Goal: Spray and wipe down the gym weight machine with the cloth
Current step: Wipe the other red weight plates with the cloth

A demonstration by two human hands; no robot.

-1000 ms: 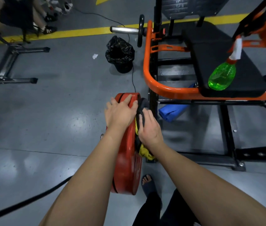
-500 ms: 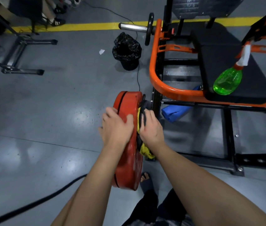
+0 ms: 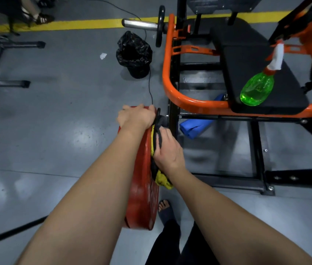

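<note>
The left hand [image 3: 136,117] clasps the top rim of the upright red weight plate [image 3: 141,188], likely to steady it. The right hand [image 3: 168,152] grips the cloth [image 3: 161,178] against the plate's machine-side face for wiping. The spray bottle [image 3: 256,88] lies near the seat's [image 3: 247,60] front edge.

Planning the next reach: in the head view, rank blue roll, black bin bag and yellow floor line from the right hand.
1. Blue roll, just right of the right hand.
2. Black bin bag, ahead and slightly left.
3. Yellow floor line, farthest back.
</note>
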